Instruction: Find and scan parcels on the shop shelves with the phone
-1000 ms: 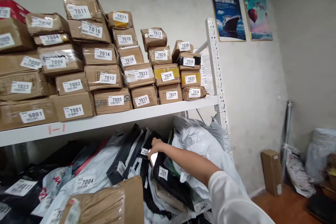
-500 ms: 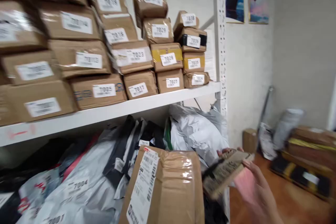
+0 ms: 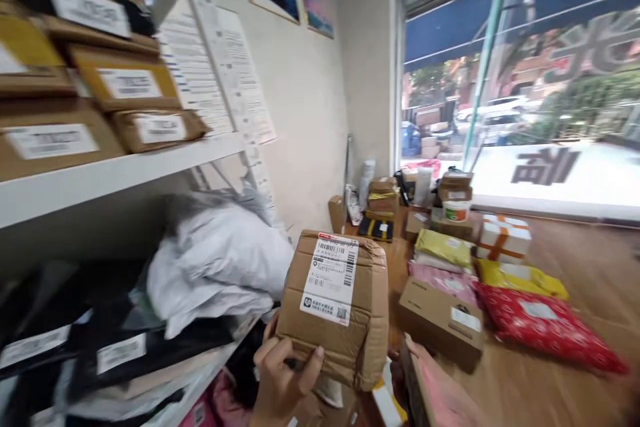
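Observation:
My left hand (image 3: 283, 370) is closed on the lower left edge of a cardboard box (image 3: 373, 300), its thumb across the front. This dented brown box is tilted towards me and carries a white shipping label (image 3: 330, 273) with barcodes. At the bottom right, my right hand (image 3: 399, 373) grips a smaller cardboard box (image 3: 416, 387), seen nearly edge-on and partly cut off by the frame. A blurred pink patch shows beside it; what it is I cannot tell.
On the left, a white metal rack (image 3: 125, 177) holds numbered boxes above and bagged parcels (image 3: 220, 260) below. Floor parcels to the right include a brown box (image 3: 440, 320), a red bag (image 3: 545, 327), a yellow bag (image 3: 520, 277) and a white box (image 3: 505, 237). A window (image 3: 530, 93) stands behind.
The view has swung right, away from the rack towards the window and floor parcels. My left hand has come into sight on the labelled box. The smaller box has turned nearly edge-on.

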Motion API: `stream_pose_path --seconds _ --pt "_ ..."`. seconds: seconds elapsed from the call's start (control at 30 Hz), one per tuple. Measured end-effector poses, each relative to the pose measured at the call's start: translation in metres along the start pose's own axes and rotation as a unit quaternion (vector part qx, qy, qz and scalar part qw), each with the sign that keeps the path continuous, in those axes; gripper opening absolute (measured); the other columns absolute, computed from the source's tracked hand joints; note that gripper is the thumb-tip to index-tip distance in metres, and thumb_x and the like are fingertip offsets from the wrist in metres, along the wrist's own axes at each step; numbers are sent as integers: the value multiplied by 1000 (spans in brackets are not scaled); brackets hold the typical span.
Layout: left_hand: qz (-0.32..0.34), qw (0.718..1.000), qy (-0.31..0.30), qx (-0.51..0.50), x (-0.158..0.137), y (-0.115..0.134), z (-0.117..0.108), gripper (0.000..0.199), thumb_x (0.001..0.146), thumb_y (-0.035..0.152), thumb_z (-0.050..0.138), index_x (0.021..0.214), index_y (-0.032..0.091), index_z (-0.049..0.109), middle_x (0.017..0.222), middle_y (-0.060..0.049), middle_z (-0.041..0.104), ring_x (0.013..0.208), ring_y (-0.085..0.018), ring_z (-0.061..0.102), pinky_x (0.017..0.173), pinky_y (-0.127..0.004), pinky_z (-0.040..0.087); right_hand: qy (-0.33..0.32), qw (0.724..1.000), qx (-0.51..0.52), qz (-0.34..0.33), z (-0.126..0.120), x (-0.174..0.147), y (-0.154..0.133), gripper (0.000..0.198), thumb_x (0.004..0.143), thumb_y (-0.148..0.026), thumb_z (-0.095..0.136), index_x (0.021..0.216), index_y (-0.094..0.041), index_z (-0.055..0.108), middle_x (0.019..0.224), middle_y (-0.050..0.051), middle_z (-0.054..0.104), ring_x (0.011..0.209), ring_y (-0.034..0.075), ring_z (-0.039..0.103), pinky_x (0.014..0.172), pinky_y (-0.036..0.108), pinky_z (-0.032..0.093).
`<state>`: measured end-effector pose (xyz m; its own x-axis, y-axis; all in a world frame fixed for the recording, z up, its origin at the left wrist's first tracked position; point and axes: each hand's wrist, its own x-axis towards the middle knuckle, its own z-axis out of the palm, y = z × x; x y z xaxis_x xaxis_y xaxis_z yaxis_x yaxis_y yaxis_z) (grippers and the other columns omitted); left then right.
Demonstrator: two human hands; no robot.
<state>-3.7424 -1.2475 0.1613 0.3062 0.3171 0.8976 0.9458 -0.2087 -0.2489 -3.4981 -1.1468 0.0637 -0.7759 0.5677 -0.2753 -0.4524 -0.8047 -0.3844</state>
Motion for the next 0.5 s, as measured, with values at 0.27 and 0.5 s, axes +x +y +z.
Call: stream_pose_path --seconds 0.27,0.5 --pt "2 997 11 -79 68 208 164 48 68 7 71 104 33 51 82 1 34 70 -13 38 73 -32 38 95 984 -4 -152 -134 -188 -175 37 60 -40 88 90 -22 74 74 1 76 63 17 70 61 27 56" --pt "5 981 22 -194 138 363 283 52 66 11 76 106 33 51 99 -5 38 89 -21 42 80 -40 39 203 942 -14 -265 -190 -333 -260 26 65 -35 86 83 -22 74 80 5 78 74 22 73 69 30 56"
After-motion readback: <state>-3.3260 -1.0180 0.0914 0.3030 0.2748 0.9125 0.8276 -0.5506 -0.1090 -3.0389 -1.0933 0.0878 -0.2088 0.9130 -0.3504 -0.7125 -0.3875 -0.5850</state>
